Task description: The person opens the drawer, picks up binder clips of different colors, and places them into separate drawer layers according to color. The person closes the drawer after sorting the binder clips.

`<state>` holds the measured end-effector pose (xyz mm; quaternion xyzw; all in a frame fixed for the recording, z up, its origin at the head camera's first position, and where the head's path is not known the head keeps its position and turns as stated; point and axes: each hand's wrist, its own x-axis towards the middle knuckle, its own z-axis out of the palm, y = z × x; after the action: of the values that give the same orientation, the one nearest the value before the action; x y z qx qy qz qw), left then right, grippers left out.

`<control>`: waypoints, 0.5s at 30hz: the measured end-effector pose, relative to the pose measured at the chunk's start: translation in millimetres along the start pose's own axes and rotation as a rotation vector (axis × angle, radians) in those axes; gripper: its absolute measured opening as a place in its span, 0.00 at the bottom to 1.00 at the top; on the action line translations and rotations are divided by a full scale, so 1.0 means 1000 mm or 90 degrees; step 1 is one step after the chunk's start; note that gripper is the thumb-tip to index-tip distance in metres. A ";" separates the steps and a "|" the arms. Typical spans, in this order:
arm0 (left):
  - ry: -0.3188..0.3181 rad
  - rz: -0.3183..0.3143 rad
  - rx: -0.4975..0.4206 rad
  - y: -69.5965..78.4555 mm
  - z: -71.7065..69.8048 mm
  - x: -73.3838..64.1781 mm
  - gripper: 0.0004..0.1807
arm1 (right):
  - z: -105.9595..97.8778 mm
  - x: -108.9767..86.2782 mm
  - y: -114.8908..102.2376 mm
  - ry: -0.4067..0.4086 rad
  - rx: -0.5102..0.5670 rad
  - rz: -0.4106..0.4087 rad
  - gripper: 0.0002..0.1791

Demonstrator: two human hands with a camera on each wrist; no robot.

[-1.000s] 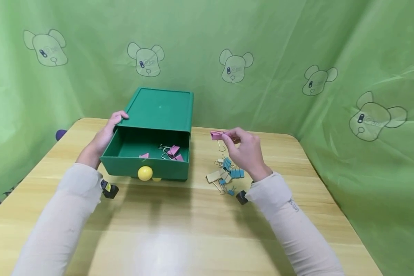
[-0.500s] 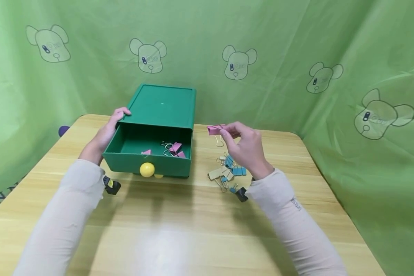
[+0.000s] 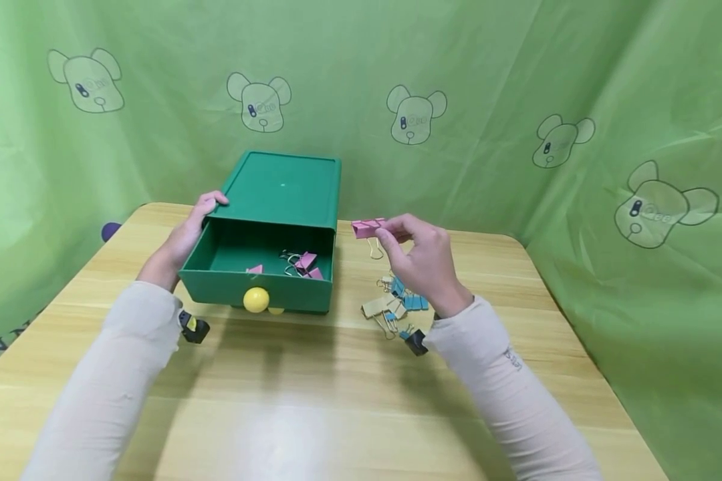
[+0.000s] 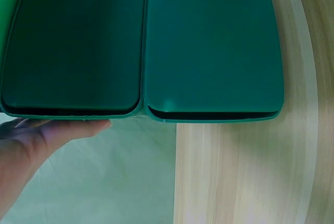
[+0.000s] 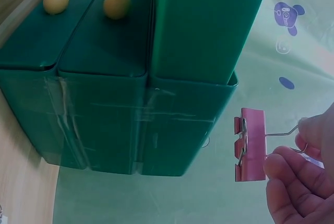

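Observation:
My right hand (image 3: pixel 424 257) pinches a pink binder clip (image 3: pixel 367 228) by a wire handle, above the table to the right of a green drawer unit (image 3: pixel 283 187). In the right wrist view the pink body (image 5: pixel 253 145) faces the unit's side, apart from it. The unit's top drawer (image 3: pixel 222 287), with a yellow knob (image 3: pixel 256 300), is pulled out. Several pink clips (image 3: pixel 306 260) lie inside, partly hidden by the drawer front. My left hand (image 3: pixel 183 234) rests against the unit's left side, fingertips over its top edge. The left wrist view shows its straight thumb (image 4: pixel 78 129) along the side.
Several blue (image 3: pixel 416 303) and cream (image 3: pixel 374 306) binder clips lie in a loose pile on the wooden table (image 3: pixel 301 401), below my right hand. Lower drawers (image 5: pixel 109 41) are closed. A green curtain (image 3: pixel 349 60) stands behind and to the right.
My right hand has moved a little to the left, carrying the pink binder clip closer to the drawer unit. My left hand stays against the unit. The head view has shifted slightly.

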<state>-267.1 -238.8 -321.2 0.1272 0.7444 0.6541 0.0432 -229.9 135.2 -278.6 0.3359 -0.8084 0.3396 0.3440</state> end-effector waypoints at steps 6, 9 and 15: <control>0.002 0.009 -0.002 0.002 0.002 -0.001 0.12 | 0.000 0.001 -0.004 -0.003 0.002 -0.005 0.03; 0.004 0.013 0.002 0.003 0.002 -0.002 0.12 | -0.001 0.001 -0.005 -0.003 0.005 -0.010 0.04; 0.002 0.011 0.001 0.003 0.002 -0.003 0.12 | -0.001 0.002 -0.007 0.000 0.011 -0.027 0.04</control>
<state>-263.6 -237.2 -318.9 0.1328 0.7440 0.6539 0.0364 -225.6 131.2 -274.1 0.3562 -0.7980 0.3393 0.3482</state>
